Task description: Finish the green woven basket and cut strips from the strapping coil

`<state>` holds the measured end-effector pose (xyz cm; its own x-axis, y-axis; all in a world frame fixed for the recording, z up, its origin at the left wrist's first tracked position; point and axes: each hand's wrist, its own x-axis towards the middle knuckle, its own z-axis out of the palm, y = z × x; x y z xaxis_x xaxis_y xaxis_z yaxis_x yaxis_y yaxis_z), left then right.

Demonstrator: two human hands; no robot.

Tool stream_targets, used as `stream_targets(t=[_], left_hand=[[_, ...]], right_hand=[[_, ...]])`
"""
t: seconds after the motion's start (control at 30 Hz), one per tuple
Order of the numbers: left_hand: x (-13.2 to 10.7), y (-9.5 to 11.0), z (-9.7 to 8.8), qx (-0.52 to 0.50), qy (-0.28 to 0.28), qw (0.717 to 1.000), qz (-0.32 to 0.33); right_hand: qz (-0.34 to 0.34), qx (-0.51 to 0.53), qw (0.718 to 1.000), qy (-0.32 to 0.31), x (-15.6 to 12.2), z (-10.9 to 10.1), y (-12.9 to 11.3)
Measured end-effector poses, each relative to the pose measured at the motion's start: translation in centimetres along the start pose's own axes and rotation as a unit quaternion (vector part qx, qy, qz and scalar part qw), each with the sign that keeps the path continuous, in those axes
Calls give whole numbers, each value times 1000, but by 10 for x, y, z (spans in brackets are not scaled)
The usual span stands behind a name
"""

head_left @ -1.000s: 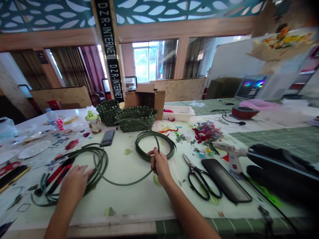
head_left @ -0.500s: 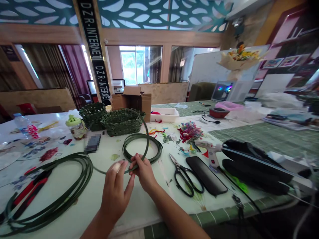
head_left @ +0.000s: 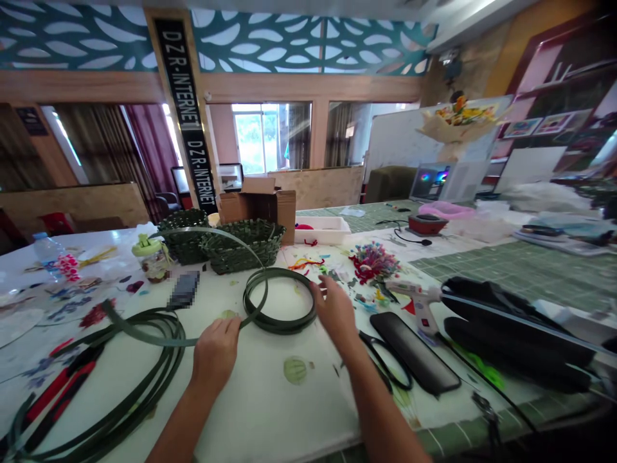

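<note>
Head view: a green strip (head_left: 130, 329) is pinched in the left hand (head_left: 216, 350) above the tablecloth (head_left: 260, 405). Its held stretch runs left to right, rising rightward; one end points up-left, while the other side arches up and back leftward before the woven baskets (head_left: 243, 245). The right hand (head_left: 337, 312), fingers slightly parted, is at the right rim of a green coil (head_left: 279, 326); whether it grips, I cannot tell. Behind, a black pillar (head_left: 184, 96) reads "DZR·INTERNET" twice.
</note>
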<state>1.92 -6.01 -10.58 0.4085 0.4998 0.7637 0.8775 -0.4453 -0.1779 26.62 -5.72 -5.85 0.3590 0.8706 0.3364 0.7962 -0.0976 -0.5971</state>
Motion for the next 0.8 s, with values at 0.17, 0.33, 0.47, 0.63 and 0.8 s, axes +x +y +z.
stream_targets(t=[0.17,0.33,0.47,0.63,0.8], left_hand=[[1,-2,2,-19,-17,999,-24],[0,0,1,1,-14,999,-32],[1,-3,-3,7,-8,999,-36],[1,-5,-6,-2,-16,999,-41],[1,-6,-4,-28,-52,997,-45]], right_hand=[[46,-64,990,-121,51,-7,34],[54,-39,973,-222,41,3,23],[10,-12,969,-247,-24,7,-10],[-151,14,957,-248,-115,15,-49],[-207,7,951,-229,-105,2,-33]])
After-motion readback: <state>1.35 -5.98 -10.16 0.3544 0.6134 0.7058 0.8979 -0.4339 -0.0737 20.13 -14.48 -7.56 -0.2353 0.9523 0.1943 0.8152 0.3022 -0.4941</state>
